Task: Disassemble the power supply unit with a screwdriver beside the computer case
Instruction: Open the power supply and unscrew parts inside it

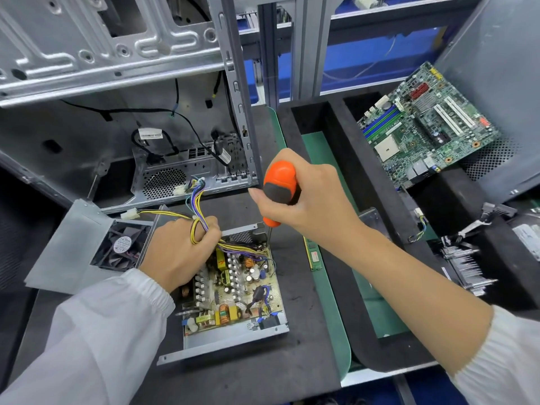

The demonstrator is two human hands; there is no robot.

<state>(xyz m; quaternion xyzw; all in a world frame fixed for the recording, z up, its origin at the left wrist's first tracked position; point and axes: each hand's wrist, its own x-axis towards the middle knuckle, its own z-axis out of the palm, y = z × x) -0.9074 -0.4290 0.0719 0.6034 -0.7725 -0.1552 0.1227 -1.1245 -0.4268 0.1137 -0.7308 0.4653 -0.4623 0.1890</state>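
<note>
- Open power supply unit [233, 302] at centre of the dark counter [292, 361], circuit board exposed, just at 6 o'clock of the computer case [117, 83].
- Left hand [178, 252], at 10 o'clock of the unit, grip curled round a bundle of yellow and purple wires [201, 226].
- Right hand [309, 197], grip wrapped round the orange screwdriver [279, 188], shaft pointing down to the unit's far right corner.
- Removed cover with fan [87, 244] at 9 o'clock.
- Motherboard [426, 127] in a black tray [336, 141] at 2 o'clock.
</note>
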